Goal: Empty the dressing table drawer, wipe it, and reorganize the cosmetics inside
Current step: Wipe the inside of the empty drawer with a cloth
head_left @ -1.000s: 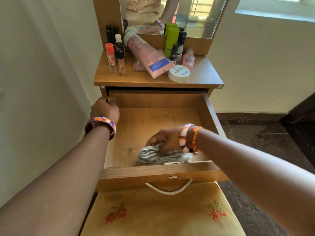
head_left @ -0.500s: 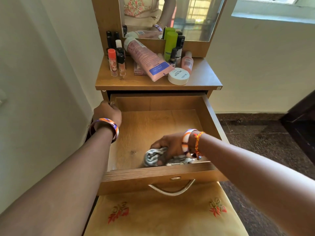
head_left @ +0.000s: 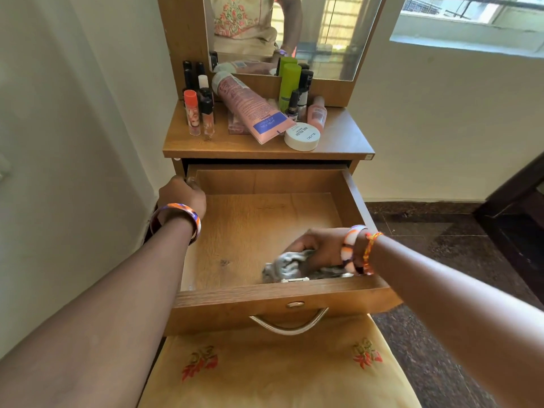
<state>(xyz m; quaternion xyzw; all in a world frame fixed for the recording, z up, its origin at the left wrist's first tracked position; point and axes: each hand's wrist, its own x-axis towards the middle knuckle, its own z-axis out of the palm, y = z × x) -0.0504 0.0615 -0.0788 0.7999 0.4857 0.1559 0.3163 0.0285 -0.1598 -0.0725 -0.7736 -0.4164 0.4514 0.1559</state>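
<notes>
Cloth [head_left: 290, 266] near drawer [head_left: 265, 293] front edge, probably touching.

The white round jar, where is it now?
In the head view the white round jar stands on the tabletop, right of centre, by the pink tube.

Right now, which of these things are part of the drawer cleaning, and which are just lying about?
In the job:
- drawer, open and emptied
- cloth in the right hand
- left hand gripping the drawer's back left corner
- cosmetics waiting on the tabletop

Just there:
- mirror
- embroidered yellow fabric below the drawer
- window
</notes>
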